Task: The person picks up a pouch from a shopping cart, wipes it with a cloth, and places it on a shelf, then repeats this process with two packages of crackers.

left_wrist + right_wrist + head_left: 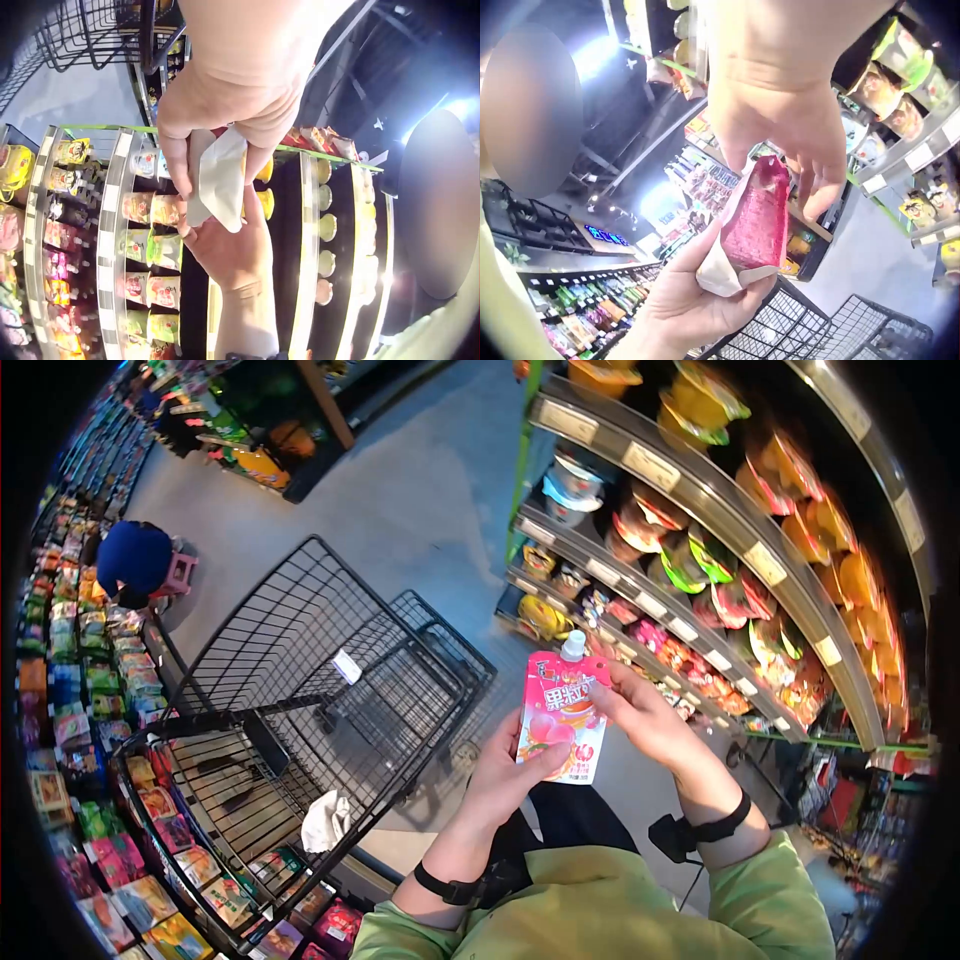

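A pink and white spouted drink pouch (562, 705) with a pale cap is held upright in front of the body, its printed front showing peaches. My left hand (512, 770) grips its lower left part, thumb across the front. On the upper right side, my right hand (645, 712) pinches the edge just below the cap. The left wrist view shows the pouch's white underside (222, 180) between both hands. From the right wrist, the pouch's pink gusset side (756, 225) is seen, with the left hand (697, 307) around its lower end.
A black wire shopping cart (265, 748) stands to the left, with a white cloth-like item (326, 822) on its near edge. Curved shelves (690, 490) of cups and pouches rise at the right. Packaged goods line the left, where a person in blue (135, 563) is low beside a pink stool (180, 573).
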`<action>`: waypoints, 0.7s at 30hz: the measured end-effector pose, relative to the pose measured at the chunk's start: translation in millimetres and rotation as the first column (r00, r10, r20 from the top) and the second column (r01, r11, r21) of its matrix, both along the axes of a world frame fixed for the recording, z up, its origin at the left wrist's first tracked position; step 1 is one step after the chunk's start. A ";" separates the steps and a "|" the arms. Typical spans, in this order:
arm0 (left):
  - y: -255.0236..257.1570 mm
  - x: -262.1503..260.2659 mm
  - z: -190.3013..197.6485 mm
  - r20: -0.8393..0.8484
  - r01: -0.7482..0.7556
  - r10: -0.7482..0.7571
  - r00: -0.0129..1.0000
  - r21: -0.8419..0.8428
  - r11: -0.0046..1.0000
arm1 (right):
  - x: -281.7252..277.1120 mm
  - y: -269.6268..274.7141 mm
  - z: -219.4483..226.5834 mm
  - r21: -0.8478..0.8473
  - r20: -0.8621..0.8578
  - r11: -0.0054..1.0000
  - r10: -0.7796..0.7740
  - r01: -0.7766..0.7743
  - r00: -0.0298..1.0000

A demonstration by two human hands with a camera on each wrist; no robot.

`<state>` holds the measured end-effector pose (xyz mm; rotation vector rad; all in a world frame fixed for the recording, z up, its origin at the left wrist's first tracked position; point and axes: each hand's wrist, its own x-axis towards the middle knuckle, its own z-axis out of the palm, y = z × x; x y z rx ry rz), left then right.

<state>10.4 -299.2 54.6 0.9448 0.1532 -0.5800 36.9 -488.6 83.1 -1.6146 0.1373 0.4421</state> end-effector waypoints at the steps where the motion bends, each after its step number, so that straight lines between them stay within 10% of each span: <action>1: -6.5 -0.8 -1.9 -0.003 0.011 -0.011 1.000 0.001 1.000 | 1.2 -4.7 -3.5 0.111 -0.066 0.994 0.029 -0.021 0.997; 21: -60.7 -12.7 -41.3 -0.042 0.021 -0.020 0.999 0.028 0.999 | 22.9 -54.2 -33.3 0.018 0.113 1.000 -0.008 0.006 0.994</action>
